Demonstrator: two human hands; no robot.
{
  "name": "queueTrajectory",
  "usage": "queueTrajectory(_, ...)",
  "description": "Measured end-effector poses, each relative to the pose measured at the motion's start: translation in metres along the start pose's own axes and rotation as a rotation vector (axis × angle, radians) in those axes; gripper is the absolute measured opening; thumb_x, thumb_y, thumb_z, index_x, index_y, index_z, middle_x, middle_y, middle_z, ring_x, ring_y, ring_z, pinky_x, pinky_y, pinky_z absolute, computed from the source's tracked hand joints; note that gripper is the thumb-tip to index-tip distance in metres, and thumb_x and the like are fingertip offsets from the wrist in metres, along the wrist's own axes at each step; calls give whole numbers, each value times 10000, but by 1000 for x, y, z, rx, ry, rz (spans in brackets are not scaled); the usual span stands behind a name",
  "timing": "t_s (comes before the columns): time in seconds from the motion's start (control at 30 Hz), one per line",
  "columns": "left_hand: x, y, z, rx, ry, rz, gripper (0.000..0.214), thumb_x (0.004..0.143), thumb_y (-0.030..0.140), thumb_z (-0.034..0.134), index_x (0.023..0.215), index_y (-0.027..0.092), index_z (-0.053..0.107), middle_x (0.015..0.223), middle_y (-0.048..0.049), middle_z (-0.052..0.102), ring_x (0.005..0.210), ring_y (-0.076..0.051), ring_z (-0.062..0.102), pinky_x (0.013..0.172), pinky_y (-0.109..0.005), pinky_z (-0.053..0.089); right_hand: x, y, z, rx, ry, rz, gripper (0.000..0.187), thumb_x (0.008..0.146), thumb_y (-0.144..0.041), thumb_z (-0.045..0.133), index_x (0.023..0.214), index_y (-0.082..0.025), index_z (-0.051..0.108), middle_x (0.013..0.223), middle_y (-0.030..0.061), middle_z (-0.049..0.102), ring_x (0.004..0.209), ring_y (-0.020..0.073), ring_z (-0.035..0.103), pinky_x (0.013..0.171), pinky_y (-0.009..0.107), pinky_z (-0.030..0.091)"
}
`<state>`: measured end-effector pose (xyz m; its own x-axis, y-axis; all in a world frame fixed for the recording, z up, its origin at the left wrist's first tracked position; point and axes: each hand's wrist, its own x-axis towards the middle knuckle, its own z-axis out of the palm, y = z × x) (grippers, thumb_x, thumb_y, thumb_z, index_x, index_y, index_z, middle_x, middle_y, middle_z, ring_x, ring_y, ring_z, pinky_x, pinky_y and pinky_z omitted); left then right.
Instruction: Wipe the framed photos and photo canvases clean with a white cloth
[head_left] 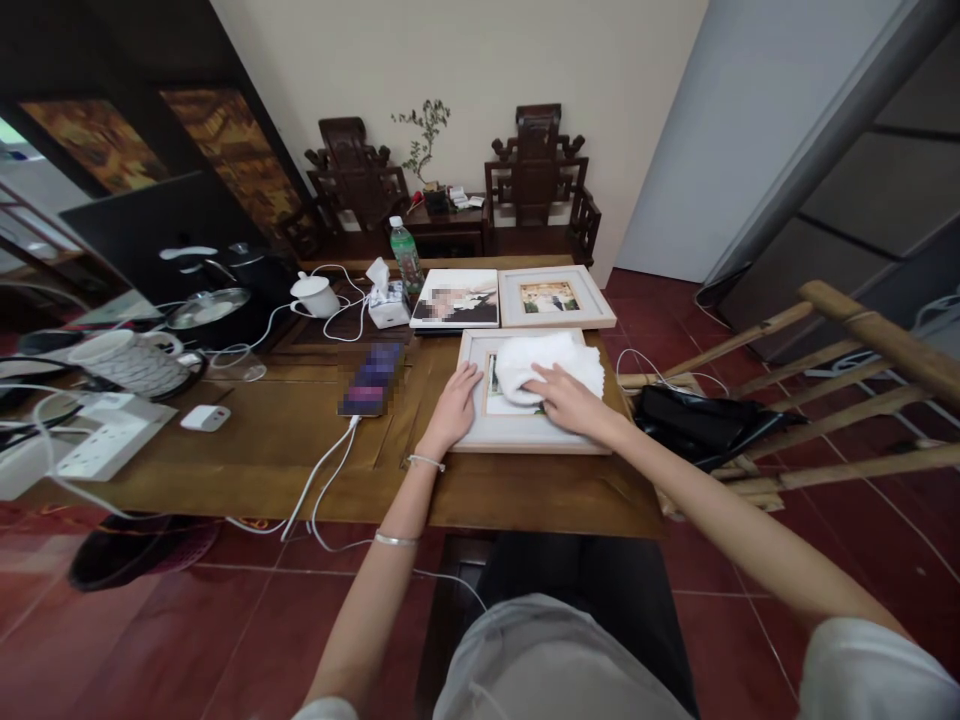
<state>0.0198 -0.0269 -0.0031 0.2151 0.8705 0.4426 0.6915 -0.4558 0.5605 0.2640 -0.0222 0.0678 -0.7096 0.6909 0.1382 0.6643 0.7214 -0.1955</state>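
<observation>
A picture frame [536, 433] with a pale wooden edge lies flat near the front of the wooden table. My left hand [452, 405] rests on its left edge, fingers stretched along the border. My right hand [568, 400] presses a white cloth [551, 360] against the frame's face, fingers bent over the cloth. The cloth hides much of the picture inside. Behind it lies a second framed photo [555, 297], beside a white-edged photo album or print [457, 298].
A phone [371, 380] on a charging cable lies left of the frame. Farther left are a tissue box [388, 303], a bottle [405, 255], a lidded white cup [315, 296], a patterned mug [131, 362] and a power strip [116, 435]. A bamboo rack [847, 310] stands at right.
</observation>
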Motion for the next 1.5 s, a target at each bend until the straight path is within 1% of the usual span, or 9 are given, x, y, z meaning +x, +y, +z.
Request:
queueTrajectory(0.2, 0, -2, 1, 10, -3, 4, 442, 893, 69, 346, 1274, 120, 565, 1409, -151, 507, 1404, -244, 346, 1169, -493, 288, 43, 30, -9, -175, 272, 98, 671, 725, 78, 336, 1325, -170, 505, 1553, 110, 296, 1454, 282, 141, 1119, 580, 221)
queueTrajectory(0.47, 0, -2, 1, 6, -5, 4, 444, 888, 58, 353, 1272, 111, 568, 1409, -161, 504, 1402, -258, 347, 1167, -504, 287, 29, 4, 8, -305, -100, 71, 624, 755, 71, 391, 1299, -184, 560, 1521, 108, 362, 1389, 402, 264, 1047, 665, 243)
queueTrajectory(0.63, 0, -2, 3, 13, 2, 8, 455, 878, 44, 364, 1279, 127, 563, 1409, -143, 507, 1401, -253, 349, 1166, -496, 295, -9, -38, -15, -185, -242, 37, 620, 736, 45, 418, 1275, -209, 588, 1442, 121, 476, 1304, 371, 410, 977, 559, 371)
queueTrajectory(0.77, 0, -3, 3, 28, 2, 27, 457, 874, 39, 356, 1277, 113, 558, 1407, -149, 508, 1402, -251, 347, 1163, -491, 303, -37, -67, -38, -49, -286, -31, 578, 741, 32, 396, 1217, -204, 626, 1179, 139, 657, 1072, 280, 600, 872, 403, 454)
queueTrajectory(0.87, 1, -3, 3, 43, 1, 35, 459, 874, 40, 356, 1278, 118, 557, 1406, -143, 511, 1399, -250, 353, 1159, -492, 310, -47, -75, -35, -23, -250, -87, 587, 727, 31, 393, 1222, -194, 614, 1258, 130, 619, 1152, 299, 552, 898, 429, 445)
queueTrajectory(1.07, 0, -3, 3, 39, 0, 21, 450, 884, 47, 355, 1279, 117, 559, 1413, -147, 503, 1403, -249, 347, 1162, -492, 305, -28, -34, 0, -73, -103, 20, 676, 711, 60, 389, 1325, -180, 536, 1496, 134, 396, 1395, 346, 288, 1058, 619, 265)
queueTrajectory(1.27, 0, -3, 2, 7, -2, 2, 446, 881, 54, 372, 1275, 127, 567, 1414, -141, 503, 1405, -246, 343, 1172, -486, 286, 22, 35, -3, -241, 126, 198, 702, 707, 79, 382, 1366, -138, 486, 1543, 129, 311, 1410, 357, 243, 1088, 609, 242)
queueTrajectory(1.37, 0, -3, 1, 1, -9, 4, 448, 883, 58, 370, 1280, 132, 563, 1417, -139, 501, 1407, -245, 340, 1170, -492, 288, 34, 43, -3, -293, 78, 179, 687, 717, 71, 388, 1356, -153, 503, 1530, 107, 346, 1397, 382, 254, 1072, 630, 248)
queueTrajectory(1.5, 0, -4, 1, 16, -6, 12, 443, 892, 63, 355, 1279, 129, 561, 1412, -150, 504, 1403, -249, 347, 1163, -505, 295, 23, 20, 2, -323, -62, 101, 630, 731, 52, 409, 1295, -177, 570, 1506, 98, 390, 1383, 397, 268, 1055, 654, 226)
